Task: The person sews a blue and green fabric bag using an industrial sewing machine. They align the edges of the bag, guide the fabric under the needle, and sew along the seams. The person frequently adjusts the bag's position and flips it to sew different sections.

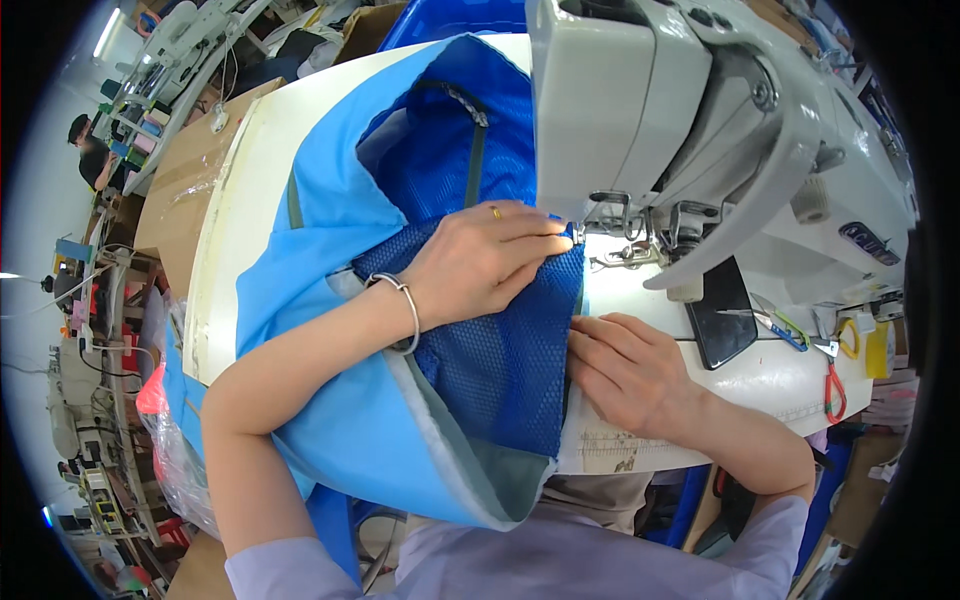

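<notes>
A light-blue garment-like piece (340,190) with a dark-blue mesh lining (520,370) lies bunched on the sewing table. My left hand (490,255) rests on the mesh with fingers stretched toward the needle area, their tips beside the presser foot (625,255). A ring and a bracelet are on that side. My right hand (625,375) is at the right edge of the mesh, just below the presser foot; its fingers are bent and closed at the edge, with the tips partly hidden. The white sewing machine (620,110) stands over the edge, its lamp lighting the spot.
Right of the machine bed lie a black phone (723,312), thread snips (775,325) and red-handled scissors (834,380). A blue bin (460,18) stands behind the table (225,270). At far left are other machines and a person (92,155).
</notes>
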A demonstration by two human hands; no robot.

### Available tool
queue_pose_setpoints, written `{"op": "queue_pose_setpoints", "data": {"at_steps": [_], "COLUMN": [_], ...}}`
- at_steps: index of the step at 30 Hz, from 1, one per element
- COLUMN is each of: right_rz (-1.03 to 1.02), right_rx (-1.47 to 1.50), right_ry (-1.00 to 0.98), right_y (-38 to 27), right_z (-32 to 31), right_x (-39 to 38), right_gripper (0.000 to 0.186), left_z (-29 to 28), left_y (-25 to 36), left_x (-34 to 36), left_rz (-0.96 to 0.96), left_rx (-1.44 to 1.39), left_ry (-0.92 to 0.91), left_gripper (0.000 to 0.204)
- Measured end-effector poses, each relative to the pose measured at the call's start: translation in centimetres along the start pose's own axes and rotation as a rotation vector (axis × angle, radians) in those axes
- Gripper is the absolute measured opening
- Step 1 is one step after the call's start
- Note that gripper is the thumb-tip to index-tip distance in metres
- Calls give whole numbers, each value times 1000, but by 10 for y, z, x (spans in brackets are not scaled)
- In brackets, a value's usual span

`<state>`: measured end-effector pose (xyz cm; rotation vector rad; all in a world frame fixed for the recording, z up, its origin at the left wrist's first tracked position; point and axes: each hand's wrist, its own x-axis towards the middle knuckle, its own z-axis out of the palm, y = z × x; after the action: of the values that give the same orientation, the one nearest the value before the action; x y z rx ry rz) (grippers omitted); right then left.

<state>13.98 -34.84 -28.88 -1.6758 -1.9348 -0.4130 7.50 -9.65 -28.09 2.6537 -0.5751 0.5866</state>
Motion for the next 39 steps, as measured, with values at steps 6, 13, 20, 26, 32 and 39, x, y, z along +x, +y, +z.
{"op": "queue_pose_setpoints", "data": {"at_steps": [6, 13, 20, 26, 32, 39], "right_rz": [5, 7, 28, -11, -139, -242], "right_rx": [4, 3, -15, -41, -138, -181], "right_ry": [13, 9, 3, 22, -36, 55], "right_y": [-1, -3, -5, -5, -20, -16], "right_z": [0, 1, 0, 5, -2, 5], "right_x": [-2, -4, -6, -8, -6, -1], "right_gripper": [25, 28, 30, 32, 28, 26], "left_z": [-1, -2, 2, 3, -5, -12], "left_y": [3, 3, -2, -11, -26, -14], "left_x": [2, 2, 5, 4, 7, 11], "left_rz": [13, 35, 58, 107, 141, 129], "left_rx": [16, 26, 26, 25, 29, 87], "left_ry": [13, -24, -1, 12, -98, -153], "left_gripper": [27, 30, 34, 37, 37, 36]}}
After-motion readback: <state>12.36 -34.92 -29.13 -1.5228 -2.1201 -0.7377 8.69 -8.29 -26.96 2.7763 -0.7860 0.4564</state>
